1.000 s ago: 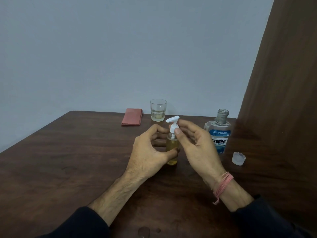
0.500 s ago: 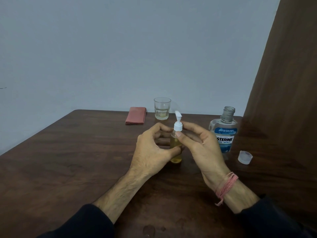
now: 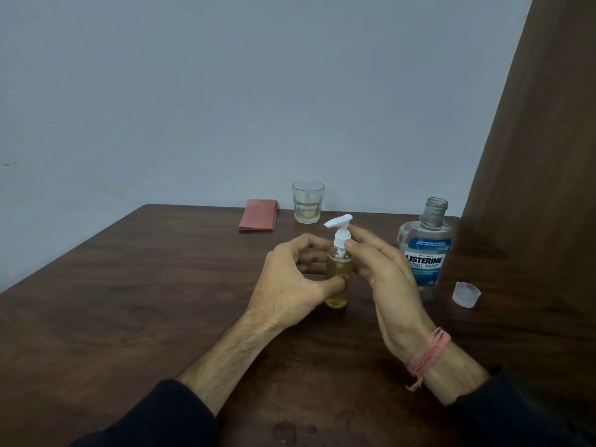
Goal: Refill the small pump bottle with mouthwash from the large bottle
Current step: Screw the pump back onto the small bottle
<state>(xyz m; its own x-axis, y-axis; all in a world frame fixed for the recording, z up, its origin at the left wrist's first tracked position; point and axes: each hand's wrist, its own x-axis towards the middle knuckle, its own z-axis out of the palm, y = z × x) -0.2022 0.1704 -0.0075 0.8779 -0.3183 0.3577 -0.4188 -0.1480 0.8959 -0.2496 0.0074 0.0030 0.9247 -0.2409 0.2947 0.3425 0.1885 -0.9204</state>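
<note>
Between your hands stands the bottle [image 3: 337, 272], your left hand [image 3: 290, 285] gripping its body, your right hand [image 3: 383, 272] pinching the pump [image 3: 340, 235] collar, so brace low and twist gently, keeping it upright.

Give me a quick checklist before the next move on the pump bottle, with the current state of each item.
1. Pump bottle upright on the table: ok.
2. Left hand grips the bottle body to steady it: ok.
3. Right hand pinches the white pump collar: ok.
4. Pump fully screwed tight: cannot tell; the thread is hidden by the fingers.
5. Large mouthwash bottle capped: not ok; its neck is open and the cap lies on the table beside it.
6. Table dry: not ok; a small wet spot shows near the front edge.
</note>
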